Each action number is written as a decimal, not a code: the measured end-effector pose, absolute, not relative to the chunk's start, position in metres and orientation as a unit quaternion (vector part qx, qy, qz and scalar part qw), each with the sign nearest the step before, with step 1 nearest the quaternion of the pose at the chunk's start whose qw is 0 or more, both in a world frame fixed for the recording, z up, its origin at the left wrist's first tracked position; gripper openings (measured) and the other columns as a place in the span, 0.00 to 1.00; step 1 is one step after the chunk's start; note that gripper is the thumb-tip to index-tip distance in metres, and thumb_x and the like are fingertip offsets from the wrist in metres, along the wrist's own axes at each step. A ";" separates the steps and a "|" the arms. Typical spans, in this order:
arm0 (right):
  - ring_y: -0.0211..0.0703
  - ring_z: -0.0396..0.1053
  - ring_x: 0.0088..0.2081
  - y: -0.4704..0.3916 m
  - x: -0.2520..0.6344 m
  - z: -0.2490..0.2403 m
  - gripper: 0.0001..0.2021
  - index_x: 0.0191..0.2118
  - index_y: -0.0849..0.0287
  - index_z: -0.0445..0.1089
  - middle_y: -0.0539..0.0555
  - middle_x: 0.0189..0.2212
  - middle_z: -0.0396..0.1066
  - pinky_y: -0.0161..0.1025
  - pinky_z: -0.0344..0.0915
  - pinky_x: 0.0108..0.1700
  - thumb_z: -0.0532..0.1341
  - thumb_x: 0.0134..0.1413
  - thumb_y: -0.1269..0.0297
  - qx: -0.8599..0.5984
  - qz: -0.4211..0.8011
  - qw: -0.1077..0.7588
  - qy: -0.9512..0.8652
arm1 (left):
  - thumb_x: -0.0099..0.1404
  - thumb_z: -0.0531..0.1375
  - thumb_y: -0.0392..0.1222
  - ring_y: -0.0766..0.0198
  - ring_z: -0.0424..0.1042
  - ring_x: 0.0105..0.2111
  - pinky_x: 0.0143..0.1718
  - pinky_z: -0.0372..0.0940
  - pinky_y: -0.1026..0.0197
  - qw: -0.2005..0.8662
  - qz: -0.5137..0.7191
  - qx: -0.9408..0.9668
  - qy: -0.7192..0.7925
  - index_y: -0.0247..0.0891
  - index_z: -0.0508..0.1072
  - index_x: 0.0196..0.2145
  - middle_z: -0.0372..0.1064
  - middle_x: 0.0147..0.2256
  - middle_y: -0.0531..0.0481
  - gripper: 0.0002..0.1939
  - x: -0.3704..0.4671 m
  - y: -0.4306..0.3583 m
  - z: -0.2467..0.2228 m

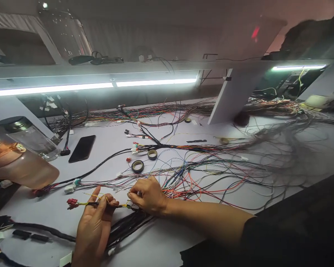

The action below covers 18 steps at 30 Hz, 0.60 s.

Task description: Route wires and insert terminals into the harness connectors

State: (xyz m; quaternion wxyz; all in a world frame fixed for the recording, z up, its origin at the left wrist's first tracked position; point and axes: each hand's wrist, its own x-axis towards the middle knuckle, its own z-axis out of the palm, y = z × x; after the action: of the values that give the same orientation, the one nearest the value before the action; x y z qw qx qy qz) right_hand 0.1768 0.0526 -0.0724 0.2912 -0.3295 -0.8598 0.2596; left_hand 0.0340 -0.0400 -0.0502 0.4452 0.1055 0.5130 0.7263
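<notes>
My left hand (pixel 93 226) pinches a thin wire branch (pixel 85 203), yellow and black, that ends in a red connector (pixel 72 203) at its left tip. My right hand (pixel 147 194) closes its fingertips on the same branch a little to the right, where it joins a black taped harness bundle (pixel 125 226). Loose coloured wires (pixel 200 174) fan out to the right of my right hand across the white table (pixel 167 241).
Two tape rolls (pixel 137 165) (pixel 152 154) lie just beyond my hands. A black phone (pixel 82 148) lies at the left, near a tipped orange bottle (pixel 22 167) and a clear jar (pixel 28 137). A lit shelf with a slanted support (pixel 231 96) runs across the back.
</notes>
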 end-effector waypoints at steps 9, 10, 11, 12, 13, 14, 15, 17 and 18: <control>0.35 0.68 0.33 0.052 0.178 -0.076 0.06 0.29 0.57 0.72 0.45 0.30 0.74 0.39 0.49 0.39 0.64 0.56 0.64 -0.318 0.262 0.289 -0.864 | 0.50 0.70 0.38 0.71 0.64 0.25 0.29 0.67 0.67 0.448 0.734 0.112 0.497 0.40 0.69 0.40 0.70 0.31 0.50 0.21 0.036 -0.039 -0.054; 0.35 0.68 0.33 0.052 0.178 -0.076 0.05 0.29 0.57 0.72 0.46 0.30 0.74 0.39 0.49 0.39 0.64 0.56 0.64 -0.317 0.265 0.288 -0.864 | 0.50 0.70 0.38 0.71 0.63 0.25 0.29 0.66 0.68 0.452 0.734 0.115 0.493 0.39 0.70 0.40 0.70 0.31 0.50 0.20 0.036 -0.039 -0.054; 0.35 0.68 0.33 0.052 0.178 -0.076 0.05 0.29 0.57 0.72 0.46 0.30 0.73 0.39 0.49 0.39 0.64 0.56 0.65 -0.317 0.267 0.289 -0.863 | 0.50 0.70 0.39 0.71 0.63 0.25 0.29 0.66 0.68 0.455 0.735 0.114 0.489 0.38 0.71 0.40 0.69 0.31 0.51 0.20 0.036 -0.039 -0.053; 0.35 0.67 0.33 0.051 0.179 -0.075 0.05 0.30 0.58 0.72 0.46 0.29 0.73 0.39 0.49 0.39 0.64 0.55 0.65 -0.317 0.268 0.290 -0.862 | 0.50 0.70 0.39 0.71 0.62 0.25 0.29 0.66 0.68 0.457 0.738 0.112 0.483 0.38 0.71 0.40 0.69 0.31 0.51 0.20 0.037 -0.039 -0.053; 0.35 0.67 0.33 0.051 0.179 -0.075 0.04 0.30 0.58 0.72 0.46 0.29 0.73 0.39 0.49 0.39 0.65 0.55 0.66 -0.316 0.269 0.292 -0.862 | 0.50 0.70 0.39 0.72 0.62 0.24 0.29 0.65 0.68 0.458 0.742 0.108 0.478 0.38 0.72 0.40 0.68 0.30 0.51 0.19 0.037 -0.039 -0.052; 0.35 0.67 0.32 0.051 0.179 -0.075 0.04 0.30 0.58 0.72 0.46 0.29 0.73 0.39 0.48 0.39 0.65 0.55 0.66 -0.315 0.271 0.294 -0.861 | 0.50 0.70 0.40 0.72 0.61 0.24 0.29 0.65 0.68 0.458 0.745 0.103 0.474 0.37 0.72 0.40 0.68 0.30 0.52 0.19 0.037 -0.039 -0.052; 0.35 0.67 0.32 0.051 0.180 -0.075 0.05 0.30 0.58 0.72 0.46 0.29 0.73 0.39 0.48 0.39 0.64 0.55 0.66 -0.314 0.274 0.294 -0.860 | 0.50 0.70 0.40 0.72 0.61 0.24 0.29 0.65 0.68 0.457 0.748 0.097 0.471 0.37 0.73 0.39 0.67 0.30 0.52 0.19 0.037 -0.040 -0.052; 0.34 0.66 0.31 0.051 0.180 -0.076 0.06 0.29 0.58 0.72 0.46 0.28 0.73 0.38 0.48 0.39 0.64 0.56 0.66 -0.315 0.281 0.294 -0.857 | 0.51 0.70 0.41 0.72 0.60 0.24 0.28 0.64 0.68 0.452 0.753 0.092 0.469 0.35 0.74 0.39 0.66 0.28 0.52 0.18 0.036 -0.040 -0.052; 0.33 0.65 0.31 0.051 0.180 -0.076 0.06 0.29 0.58 0.72 0.46 0.28 0.73 0.38 0.48 0.39 0.64 0.56 0.65 -0.317 0.284 0.293 -0.856 | 0.51 0.70 0.42 0.72 0.59 0.24 0.28 0.64 0.67 0.451 0.754 0.094 0.468 0.35 0.74 0.40 0.65 0.28 0.52 0.18 0.036 -0.040 -0.053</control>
State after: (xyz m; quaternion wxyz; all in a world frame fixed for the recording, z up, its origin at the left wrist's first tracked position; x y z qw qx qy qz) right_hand 0.1796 0.0510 -0.0762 0.2926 -0.3167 -0.8564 0.2842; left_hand 0.0362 -0.0399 -0.0531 0.4507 0.0939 0.4685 0.7541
